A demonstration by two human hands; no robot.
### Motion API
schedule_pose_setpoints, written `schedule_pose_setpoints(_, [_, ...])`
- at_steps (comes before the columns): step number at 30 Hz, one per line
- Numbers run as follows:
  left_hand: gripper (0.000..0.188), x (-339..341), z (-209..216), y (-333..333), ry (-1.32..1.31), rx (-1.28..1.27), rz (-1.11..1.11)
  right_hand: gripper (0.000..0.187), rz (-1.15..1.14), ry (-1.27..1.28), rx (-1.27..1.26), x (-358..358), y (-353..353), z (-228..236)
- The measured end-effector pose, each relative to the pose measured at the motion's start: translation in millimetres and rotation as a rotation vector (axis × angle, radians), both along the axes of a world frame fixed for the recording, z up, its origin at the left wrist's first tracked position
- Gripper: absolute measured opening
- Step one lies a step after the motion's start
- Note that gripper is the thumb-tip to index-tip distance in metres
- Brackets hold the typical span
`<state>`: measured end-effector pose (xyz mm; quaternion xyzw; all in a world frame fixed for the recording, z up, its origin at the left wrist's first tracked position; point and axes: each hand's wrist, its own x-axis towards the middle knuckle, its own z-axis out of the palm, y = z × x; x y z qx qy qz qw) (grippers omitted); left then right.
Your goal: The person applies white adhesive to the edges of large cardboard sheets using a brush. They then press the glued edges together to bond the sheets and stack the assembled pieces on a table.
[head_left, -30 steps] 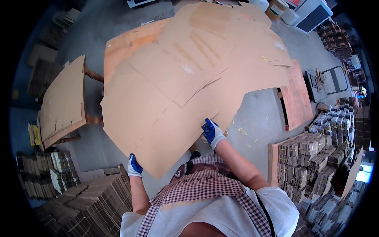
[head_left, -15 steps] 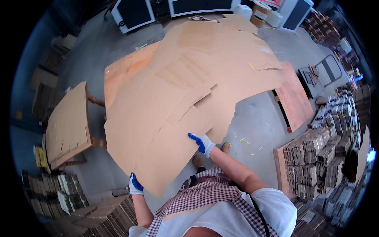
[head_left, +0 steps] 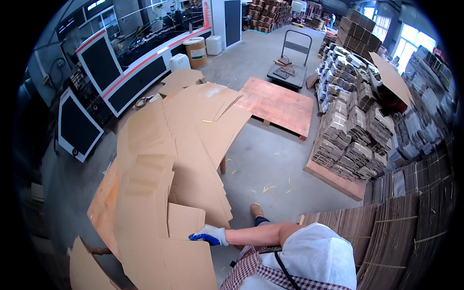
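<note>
My right hand (head_left: 210, 235), in a white glove with a blue palm, grips the near edge of a large brown cardboard sheet (head_left: 188, 263). Part of the fingers is hidden at the sheet's edge. Under and beyond this sheet, more flat cardboard sheets (head_left: 193, 164) lie fanned out in an uneven pile. A smaller sheet's corner (head_left: 186, 220) sticks out just past my fingers. My left hand is out of view.
A wooden board (head_left: 104, 203) shows under the pile's left side. Beyond are a reddish wooden pallet (head_left: 278, 104), a flat trolley (head_left: 287, 75), a drum (head_left: 195, 52) and a machine (head_left: 140, 79). Bundled cardboard stacks (head_left: 343, 125) line the right. Yellow strips (head_left: 266, 189) litter the floor.
The view has swung to the right, and my left hand has left the picture. My right hand remains at the cardboard's edge; the large sheets now lie farther left in view.
</note>
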<state>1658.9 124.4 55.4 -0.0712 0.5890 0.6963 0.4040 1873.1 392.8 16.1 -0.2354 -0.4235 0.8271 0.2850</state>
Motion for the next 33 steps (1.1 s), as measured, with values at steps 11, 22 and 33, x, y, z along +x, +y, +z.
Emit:
schedule_pose_setpoints(11, [0.043, -8.6, 41.1, 79.8, 0.156, 0.108, -0.176, 0.017, -0.024, 0.229, -0.3, 24.1, 2.9, 58.1])
schedule_pose_setpoints(22, [0.044, 40.2, 90.2, 171.6, 0.295, 0.245, -0.384, 0.024, -0.465, 0.179, 0.295, 142.4, 45.9, 96.2])
schedule_pose_setpoints(33, [0.046, 151.6, 104.7, 316.9, 0.658, 0.476, -0.841, 0.025, -0.914, 0.22, 0.179, 367.9, 89.8, 112.5])
